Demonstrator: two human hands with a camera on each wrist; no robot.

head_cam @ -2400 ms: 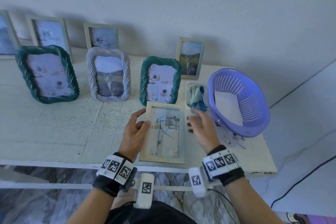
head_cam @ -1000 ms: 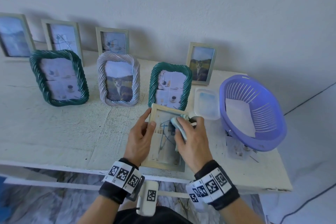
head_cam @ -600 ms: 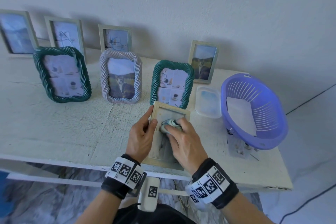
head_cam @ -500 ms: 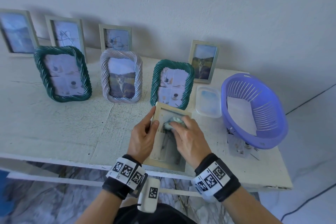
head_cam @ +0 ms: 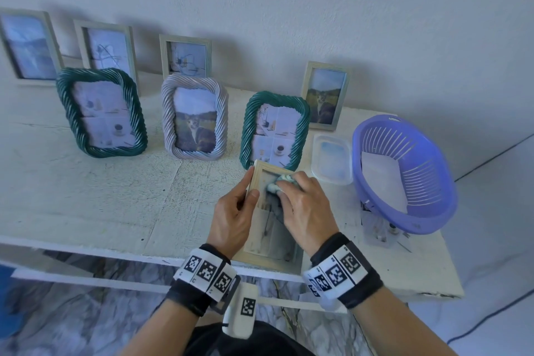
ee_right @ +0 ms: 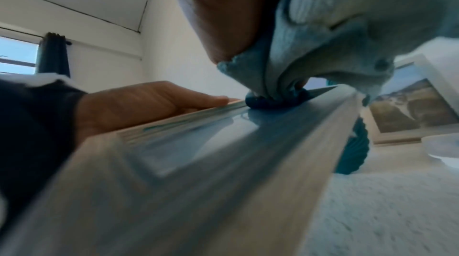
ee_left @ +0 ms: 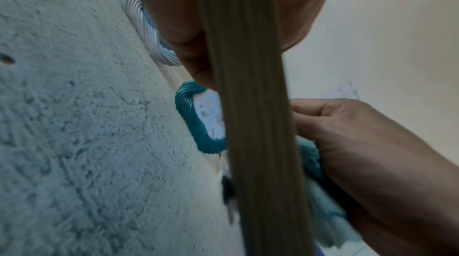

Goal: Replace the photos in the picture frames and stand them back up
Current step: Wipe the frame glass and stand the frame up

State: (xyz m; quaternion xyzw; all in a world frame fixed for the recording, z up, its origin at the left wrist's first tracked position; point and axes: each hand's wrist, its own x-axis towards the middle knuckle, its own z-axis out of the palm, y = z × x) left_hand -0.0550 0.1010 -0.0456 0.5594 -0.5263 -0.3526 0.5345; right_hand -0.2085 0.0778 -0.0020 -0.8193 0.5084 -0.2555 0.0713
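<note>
Two hands on one pale wooden frame (head_cam: 271, 254), tilted up at the near edge of the surface (head_cam: 101, 196). Left hand (head_cam: 234, 220) grips its left rail, thumb on the front. Right hand (head_cam: 306, 208) holds a bunched blue cloth (head_cam: 278, 183), pressed to the glass near the top. Seven other frames stand behind; closest is a green rope-pattern frame (head_cam: 274, 127). Purple basket (head_cam: 410, 176) right.
</note>
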